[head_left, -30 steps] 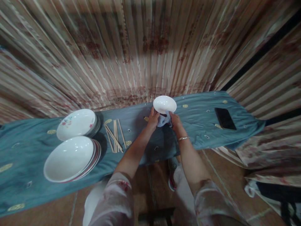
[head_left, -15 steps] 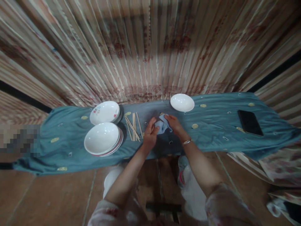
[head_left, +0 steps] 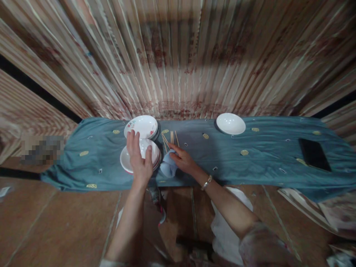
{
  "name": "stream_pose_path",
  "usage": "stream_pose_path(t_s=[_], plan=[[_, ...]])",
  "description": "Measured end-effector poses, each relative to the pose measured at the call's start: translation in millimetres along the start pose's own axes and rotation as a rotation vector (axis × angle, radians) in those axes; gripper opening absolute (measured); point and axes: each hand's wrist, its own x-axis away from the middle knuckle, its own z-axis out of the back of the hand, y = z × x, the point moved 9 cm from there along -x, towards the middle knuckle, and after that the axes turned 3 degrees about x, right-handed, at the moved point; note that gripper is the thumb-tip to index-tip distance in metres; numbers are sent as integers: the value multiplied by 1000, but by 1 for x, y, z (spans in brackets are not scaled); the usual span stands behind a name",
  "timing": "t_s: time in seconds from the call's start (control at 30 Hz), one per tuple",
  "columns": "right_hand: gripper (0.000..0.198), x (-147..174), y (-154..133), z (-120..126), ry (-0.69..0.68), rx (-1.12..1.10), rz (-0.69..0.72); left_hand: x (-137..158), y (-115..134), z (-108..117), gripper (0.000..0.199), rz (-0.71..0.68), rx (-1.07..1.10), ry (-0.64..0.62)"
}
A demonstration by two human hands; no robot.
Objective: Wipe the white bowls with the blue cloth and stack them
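Note:
My left hand (head_left: pixel 139 159) is over the stack of white bowls (head_left: pixel 125 160), fingers spread and thumb apart; whether it touches the top bowl I cannot tell. A crumpled light-blue cloth (head_left: pixel 168 166) hangs from my right hand (head_left: pixel 182 157), whose fingers are closed on it just right of the bowls. Several wooden chopsticks (head_left: pixel 172 138) lie behind that hand, partly covered by it and the cloth. Farther back stands a stack of white plates (head_left: pixel 146 125) with a floral pattern, its front edge overlapped by my left fingers and the bowls.
A single white bowl (head_left: pixel 231 124) sits at the back, right of centre. Toward the right end lies a dark tablet-like slab (head_left: pixel 315 154). The narrow table wears a teal cloth (head_left: pixel 267 152), and a patterned curtain (head_left: pixel 178 66) hangs directly behind it.
Both hands have shifted left across the table. My left hand has let go of the cloth and come over the bowls; the right carries the cloth beside them. The view has shifted too.

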Motion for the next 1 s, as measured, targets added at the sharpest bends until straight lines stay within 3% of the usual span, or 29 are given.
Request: stream_pose_path(t_s=[0.2, 0.37, 0.5, 1.0], plan=[[56, 6, -19, -35, -137, 152, 179, 1, -57, 45, 69, 130, -132, 82], [55, 5, -23, -46, -172, 217, 222, 11, -91, 58, 72, 318, -63, 100], [55, 5, -26, -50, -187, 250, 239, 21, -114, 56, 78, 502, 69, 110], [55, 7, -33, -50, -125, 239, 275, 24, -113, 52, 85, 490, 148, 180]])
